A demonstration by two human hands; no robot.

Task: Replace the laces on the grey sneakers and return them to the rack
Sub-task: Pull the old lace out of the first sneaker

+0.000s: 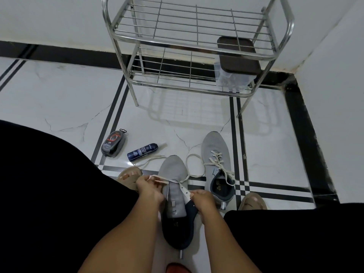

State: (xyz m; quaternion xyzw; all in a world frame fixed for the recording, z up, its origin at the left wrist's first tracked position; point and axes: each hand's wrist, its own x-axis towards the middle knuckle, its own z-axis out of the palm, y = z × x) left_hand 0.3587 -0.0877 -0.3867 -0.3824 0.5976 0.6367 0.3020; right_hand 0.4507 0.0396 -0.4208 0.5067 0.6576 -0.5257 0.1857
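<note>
Two hands work a grey sneaker (pixel 173 170) on the floor: left hand (pixel 146 187) pinches the cream lace (pixel 163 181), right hand (pixel 202 200) grips the eyelet edge. Beyond the right fingers lies the laced sneaker (pixel 214 148), before the steel rack (pixel 189 46).

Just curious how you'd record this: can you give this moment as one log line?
step: lacing near sneaker | left hand: pinches lace | right hand: grips eyelet edge | other sneaker: floor | rack: shoeless

Two grey sneakers on the floor, rack beyond

Near sneaker (pixel 173 174), toe pointing away, tongue exposed, cream lace (pixel 155 179) threaded only low down. Second sneaker (pixel 215 148) just to its right, loosely laced, ends trailing. Steel wire rack (pixel 197 46) stands against the wall.
</note>
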